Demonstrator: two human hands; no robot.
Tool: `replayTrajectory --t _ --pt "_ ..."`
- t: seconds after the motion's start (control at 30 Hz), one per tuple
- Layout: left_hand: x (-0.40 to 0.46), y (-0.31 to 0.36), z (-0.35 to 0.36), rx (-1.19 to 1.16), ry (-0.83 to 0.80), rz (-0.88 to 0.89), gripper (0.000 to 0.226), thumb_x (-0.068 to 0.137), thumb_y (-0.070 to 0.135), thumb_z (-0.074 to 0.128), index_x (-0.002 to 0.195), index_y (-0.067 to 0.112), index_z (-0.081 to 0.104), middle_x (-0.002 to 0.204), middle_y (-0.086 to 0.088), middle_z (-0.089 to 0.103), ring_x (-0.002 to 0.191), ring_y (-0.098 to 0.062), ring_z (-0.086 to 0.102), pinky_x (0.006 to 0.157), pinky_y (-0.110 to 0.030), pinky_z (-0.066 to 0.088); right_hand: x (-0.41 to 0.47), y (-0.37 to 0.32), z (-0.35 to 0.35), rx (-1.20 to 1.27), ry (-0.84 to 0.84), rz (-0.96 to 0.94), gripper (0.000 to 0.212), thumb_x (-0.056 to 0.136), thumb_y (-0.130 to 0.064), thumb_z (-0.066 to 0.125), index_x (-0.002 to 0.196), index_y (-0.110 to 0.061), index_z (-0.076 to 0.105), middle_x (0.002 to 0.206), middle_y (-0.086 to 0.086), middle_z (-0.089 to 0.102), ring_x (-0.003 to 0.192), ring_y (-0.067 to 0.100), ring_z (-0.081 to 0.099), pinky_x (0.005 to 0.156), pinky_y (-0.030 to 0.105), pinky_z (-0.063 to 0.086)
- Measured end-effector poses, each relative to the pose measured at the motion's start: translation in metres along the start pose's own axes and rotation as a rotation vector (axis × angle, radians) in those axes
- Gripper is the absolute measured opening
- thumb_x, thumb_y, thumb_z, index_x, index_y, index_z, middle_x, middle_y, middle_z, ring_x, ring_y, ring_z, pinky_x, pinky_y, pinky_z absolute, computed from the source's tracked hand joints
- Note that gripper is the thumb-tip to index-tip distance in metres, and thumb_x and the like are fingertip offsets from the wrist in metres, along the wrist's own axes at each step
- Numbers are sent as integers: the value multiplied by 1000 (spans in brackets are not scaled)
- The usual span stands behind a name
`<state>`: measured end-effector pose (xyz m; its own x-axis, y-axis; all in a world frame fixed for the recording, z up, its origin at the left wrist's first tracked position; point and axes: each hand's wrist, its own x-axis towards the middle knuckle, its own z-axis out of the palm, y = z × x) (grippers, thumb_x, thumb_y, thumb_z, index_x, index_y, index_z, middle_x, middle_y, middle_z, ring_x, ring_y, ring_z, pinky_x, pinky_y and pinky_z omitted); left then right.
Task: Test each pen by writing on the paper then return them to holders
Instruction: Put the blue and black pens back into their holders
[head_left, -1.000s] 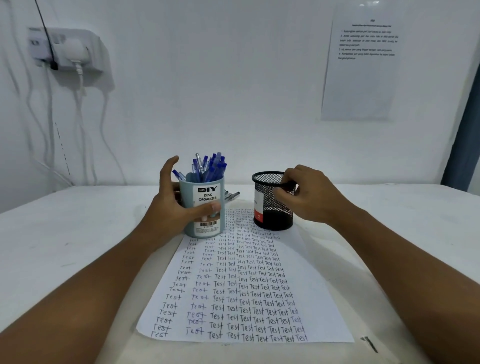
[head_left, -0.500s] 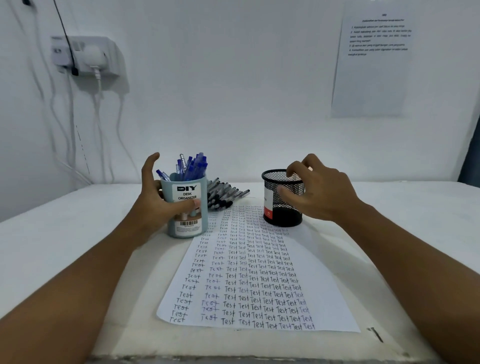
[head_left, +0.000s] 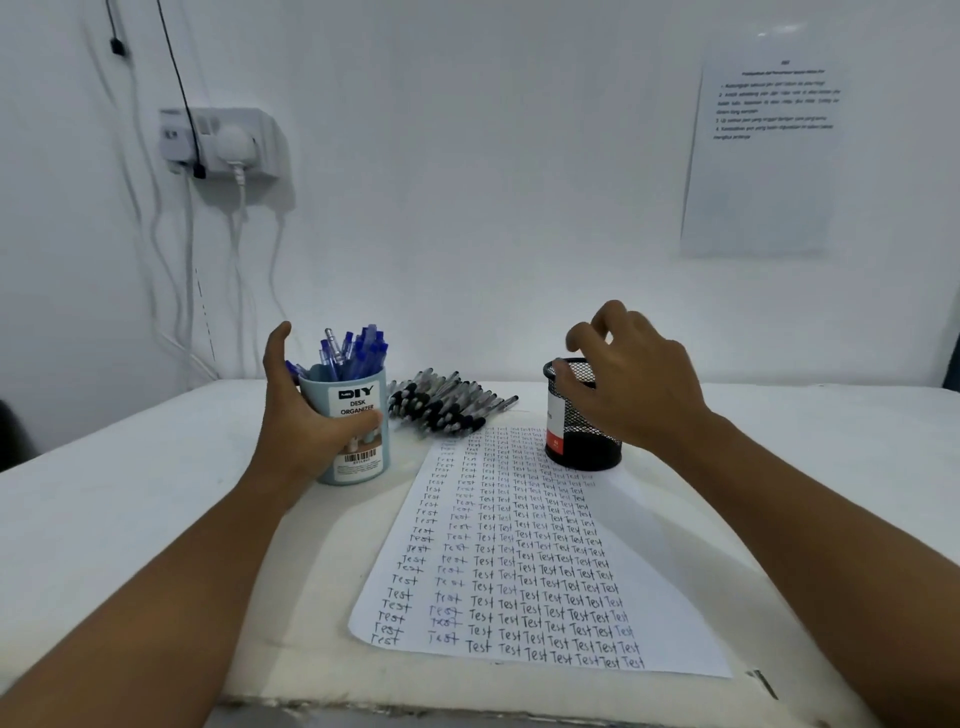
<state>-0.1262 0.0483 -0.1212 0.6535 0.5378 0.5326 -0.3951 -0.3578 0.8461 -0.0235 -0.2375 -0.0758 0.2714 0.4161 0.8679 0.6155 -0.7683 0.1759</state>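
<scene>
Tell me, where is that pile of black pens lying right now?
The pile of black pens lies on the table at the far end of the paper, between the blue desk organizer on the left and the black mesh holder on the right.

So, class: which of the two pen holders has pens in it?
The blue holder, gripped by the left hand: blue pens stand in it. The mesh holder looks empty.

A: Right hand (head_left: 639, 384) is off the mesh holder (head_left: 582, 415) rim now; fingers (head_left: 582, 332) lifted, spread above it.

B: Left hand (head_left: 306, 421)?

A: It slid the blue organizer (head_left: 358, 421) leftward off the paper (head_left: 530, 561). The black pen pile (head_left: 447, 402) behind it is now exposed on the counter (head_left: 130, 493).
</scene>
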Motion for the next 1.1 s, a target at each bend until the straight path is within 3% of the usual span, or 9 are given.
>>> replayTrajectory --t 0.13,0.33,0.47,0.6,0.67,0.77,0.87,0.97,1.1 --pt "0 0 -2 51 81 34 121 45 10 84 133 62 19 128 -10 43 107 -30 61 91 -55 51 9 -22 9 -12 -31 -132 19 85 -28 58 81 -9 62 80 7 53 65 24 53 45 22 27" --pt "2 -3 -4 151 167 67 116 60 -5 82 142 47 18 125 -1 32 112 -24 53 99 -49 47 21 -39 23 -6 -99 -166 13 77 -17 68 74 -7 59 71 6 50 56 24 48 44 21 25" --pt "1 -1 -2 316 262 136 109 50 27 76 144 37 21 138 -6 25 130 -25 33 107 -48 37 22 -44 28 -32 -144 -180 17 73 -15 70 69 -6 56 66 7 48 50 22 39 44 20 18" --pt "-3 7 13 807 382 468 81 57 48 61 132 28 38 141 -13 30 133 -34 27 105 -46 23 24 -52 39 -46 -192 -197 20 72 -14 71 66 -7 54 61 4 44 44 18 28 47 18 6" --pt "-3 11 23 879 319 689 56 65 35 62 119 21 53 128 -10 37 122 -33 36 100 -42 26 25 -57 43 -75 -275 -199 17 84 -16 61 74 -9 49 69 3 39 51 20 34 46 23 14" --pt "-2 9 40 847 20 871 29 74 12 58 101 7 65 106 -11 50 97 -29 51 87 -41 45 34 -62 46 49 -574 4 23 96 -15 43 75 -8 36 76 3 38 67 23 44 55 29 32" --pt "2 2 54 807 -238 630 28 86 2 51 112 5 62 109 -8 57 96 -21 54 81 -39 52 44 -65 55 279 -806 283 21 91 -1 43 72 -6 49 70 10 57 64 20 61 52 26 44" --pt "12 -3 64 750 -245 295 33 93 3 45 125 10 55 125 -5 50 109 -18 51 92 -30 46 48 -65 64 382 -922 412 17 97 -5 40 93 3 55 87 13 67 76 23 69 55 26 48" --pt "32 -2 82 799 -184 48 34 97 7 42 131 8 45 133 -15 42 116 -25 47 89 -26 38 50 -65 81 478 -929 578 15 100 -12 42 99 1 50 100 17 62 89 30 68 60 26 45"
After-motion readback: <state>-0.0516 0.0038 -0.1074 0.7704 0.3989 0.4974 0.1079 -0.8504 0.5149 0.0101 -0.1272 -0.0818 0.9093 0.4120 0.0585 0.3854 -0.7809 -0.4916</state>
